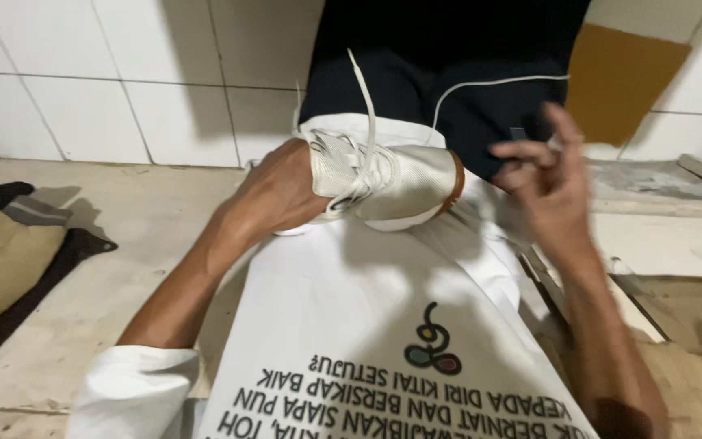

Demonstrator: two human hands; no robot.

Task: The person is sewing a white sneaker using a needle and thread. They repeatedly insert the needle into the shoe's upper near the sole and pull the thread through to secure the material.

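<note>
Lacing appears to be the step in hand: a white mesh shoe [383,180] lies on its side across the person's lap, against a white printed shirt [351,325], toe end pointing to the right of the head view.

Left hand [282,191]: wrapped around the heel end of the shoe, fingers hidden behind it, closed and steadying it.

Right hand [542,175]: raised just beside the toe end, motion-blurred. Fingers partly curled, thumb and forefinger close together as if pinching the end of the white lace [489,81]. The blur hides the contact, so I cannot tell whether the grip is closed on it.

Lace: one strand runs from the shoe's eyelet area up and across the dark trousers [448,73] toward the right hand. A second flat strand [365,97] stands up loose from the throat of the shoe.

Surroundings: tiled white wall [83,81] behind, worn pale floor [123,236] to the left with a tan and black cloth bag [6,260] lying on it, a brown board [623,81] leaning against the wall at right.

Judgement: the lace is threaded through some eyelets but not drawn snug. The next move calls for a firm hold on the heel while the pulled strand is tensioned evenly, then a grasp on the loose upright strand.
</note>
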